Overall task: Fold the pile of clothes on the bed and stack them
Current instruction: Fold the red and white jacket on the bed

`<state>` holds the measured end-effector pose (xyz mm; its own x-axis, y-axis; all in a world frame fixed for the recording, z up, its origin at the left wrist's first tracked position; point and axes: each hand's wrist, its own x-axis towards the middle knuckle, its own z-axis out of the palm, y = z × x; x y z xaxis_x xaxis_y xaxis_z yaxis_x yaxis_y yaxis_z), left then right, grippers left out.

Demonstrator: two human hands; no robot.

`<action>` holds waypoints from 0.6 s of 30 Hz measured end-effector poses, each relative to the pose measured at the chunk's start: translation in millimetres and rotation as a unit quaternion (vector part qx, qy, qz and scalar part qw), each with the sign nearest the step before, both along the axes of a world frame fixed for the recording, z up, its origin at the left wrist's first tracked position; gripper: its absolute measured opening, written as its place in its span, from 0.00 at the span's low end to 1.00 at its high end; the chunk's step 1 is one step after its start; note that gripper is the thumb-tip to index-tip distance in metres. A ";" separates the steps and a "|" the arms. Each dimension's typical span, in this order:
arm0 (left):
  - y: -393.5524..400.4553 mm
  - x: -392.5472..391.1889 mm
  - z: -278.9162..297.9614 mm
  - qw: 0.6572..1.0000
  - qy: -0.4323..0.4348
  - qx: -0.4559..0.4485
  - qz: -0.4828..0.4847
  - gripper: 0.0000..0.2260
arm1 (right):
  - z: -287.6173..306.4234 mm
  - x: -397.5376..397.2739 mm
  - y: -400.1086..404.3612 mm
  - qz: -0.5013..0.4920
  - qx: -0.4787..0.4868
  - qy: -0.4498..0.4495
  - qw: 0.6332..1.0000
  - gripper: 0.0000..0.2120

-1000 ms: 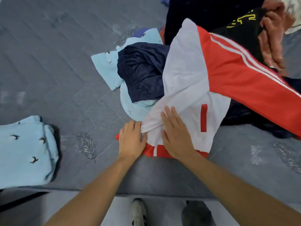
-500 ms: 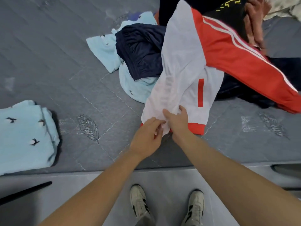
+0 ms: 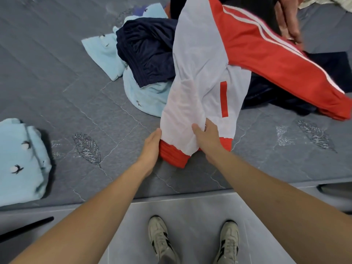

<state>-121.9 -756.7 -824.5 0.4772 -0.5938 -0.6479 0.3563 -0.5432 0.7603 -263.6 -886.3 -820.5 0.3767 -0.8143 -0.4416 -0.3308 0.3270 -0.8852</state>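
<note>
Head view. The pile of clothes (image 3: 238,60) ran off the top and right edges of the frame, so its full extent could not be seen; a dark garment with yellow print at the top edge was too cut off to identify. The left hand's fingers (image 3: 155,137) disappeared behind the hem of the red-and-white track jacket (image 3: 202,73), and whether they curled round the cloth could not be told.

The left hand (image 3: 150,149) lay edge-on against the jacket's red ribbed waistband at its left side, arm extended over the edge of the bed (image 3: 57,73). The right hand (image 3: 208,138) gripped the white front panel just above the waistband, thumb on top and fingers curled into the fabric. The jacket's lower end was lifted near the bed's front edge, while its red sleeve with white stripes trailed right across the pile. A navy garment (image 3: 146,52) lay over a light blue garment (image 3: 106,54) just left of the jacket. A folded light blue bird-print garment (image 3: 21,159) sat well apart at far left. Two sneakers (image 3: 162,239) stood on the floor below.
</note>
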 end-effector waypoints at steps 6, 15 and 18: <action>-8.6 -8.4 -1.7 0.996 0.008 -0.026 -0.088 0.16 | 7.5 -31.8 -15.8 -0.024 -0.102 0.075 0.992 0.07; -23.2 -47.5 2.0 0.994 -0.076 -0.019 -0.074 0.12 | 9.3 -96.4 -20.3 -0.055 -0.208 0.139 0.966 0.03; -7.5 -64.3 4.7 0.985 -0.173 -0.006 -0.007 0.19 | 7.0 -101.4 -17.8 -0.054 -0.194 0.177 0.963 0.05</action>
